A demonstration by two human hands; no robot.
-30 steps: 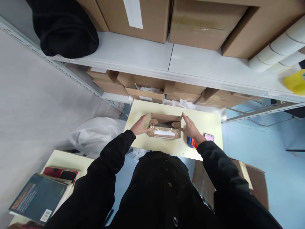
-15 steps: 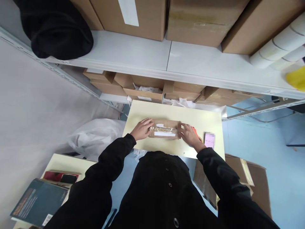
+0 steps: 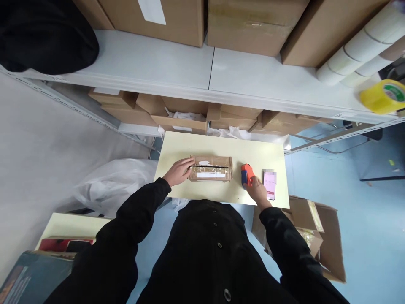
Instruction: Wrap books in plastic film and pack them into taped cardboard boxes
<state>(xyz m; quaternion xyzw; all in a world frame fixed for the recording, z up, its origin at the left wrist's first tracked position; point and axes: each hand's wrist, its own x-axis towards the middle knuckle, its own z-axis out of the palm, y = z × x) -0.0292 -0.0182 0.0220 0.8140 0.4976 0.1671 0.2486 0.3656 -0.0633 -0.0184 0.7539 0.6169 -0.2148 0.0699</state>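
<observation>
Your right hand [image 3: 257,192] has moved off the box [image 3: 210,169] to the tape gun [image 3: 247,174], touching it; you cannot tell if it grips. Your left hand [image 3: 179,171], thumb and fingers parted, touches the closed-over box's left end. Right of your right hand lies a phone [image 3: 269,185].

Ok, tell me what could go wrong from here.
On the small box, the top flaps show a dark gap between them, with the left hand only at one end, so they may spring up. The right hand, at the tape dispenser, is close to the phone and might knock it.
</observation>
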